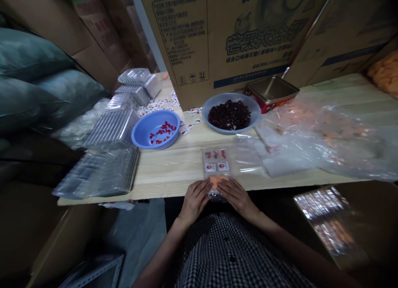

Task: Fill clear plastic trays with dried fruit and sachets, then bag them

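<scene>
At the frame's lower centre, the left hand (188, 206) and right hand (241, 200) are steadying an orange piece (215, 181) in the clear tray (217, 160) at the counter's (168, 172) edge, fingers (201, 187) partly curled around it, apparently calling for gentle, level support.

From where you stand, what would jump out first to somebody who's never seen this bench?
Probably the big brown cardboard box with dark printing, standing upright at the back of the pale wooden table. In front of it, the round bright blue plastic bowl holding small red pieces sits left of a paler bowl heaped with dark, nearly black pieces.
</scene>
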A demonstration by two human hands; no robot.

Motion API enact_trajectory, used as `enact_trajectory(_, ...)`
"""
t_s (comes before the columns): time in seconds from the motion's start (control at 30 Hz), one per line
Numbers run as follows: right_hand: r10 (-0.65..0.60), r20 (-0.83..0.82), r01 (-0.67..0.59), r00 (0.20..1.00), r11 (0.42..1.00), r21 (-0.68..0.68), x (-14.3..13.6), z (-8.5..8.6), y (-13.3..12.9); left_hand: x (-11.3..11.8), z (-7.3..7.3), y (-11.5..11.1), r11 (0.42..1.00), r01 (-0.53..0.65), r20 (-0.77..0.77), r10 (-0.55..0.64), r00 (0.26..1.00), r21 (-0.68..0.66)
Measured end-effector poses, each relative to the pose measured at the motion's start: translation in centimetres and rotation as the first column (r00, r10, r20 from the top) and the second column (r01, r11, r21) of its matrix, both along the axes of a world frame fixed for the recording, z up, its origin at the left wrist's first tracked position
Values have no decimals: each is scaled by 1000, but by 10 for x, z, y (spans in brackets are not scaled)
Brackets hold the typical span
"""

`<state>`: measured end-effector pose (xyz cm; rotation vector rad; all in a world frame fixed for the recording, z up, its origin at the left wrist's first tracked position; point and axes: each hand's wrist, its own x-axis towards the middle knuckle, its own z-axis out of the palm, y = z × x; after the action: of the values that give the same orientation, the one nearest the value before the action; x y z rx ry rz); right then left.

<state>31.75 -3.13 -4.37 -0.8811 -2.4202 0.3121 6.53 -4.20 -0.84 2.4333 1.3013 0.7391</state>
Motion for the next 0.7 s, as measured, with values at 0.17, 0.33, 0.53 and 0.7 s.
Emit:
enact_trajectory(0.17,25,-47,-26,999,1000,-5,-1,7,-4,19,-1,-12,989,-127,111,118,987,75)
enact_trajectory(0.33,-26,-141,27,990,1000,0,-13,40,4,26,23,-4,981,-142,207,112,972,134)
enact_trajectory(0.53,-148,-339,141,929,989,-45,-2,138,15,28,93,13,991,-41,342,-4,940,124)
enact_trajectory(0.7,-270,-309,174,912,937,-303,33,208,3,52,131,36,976,199,360,-216,908,84)
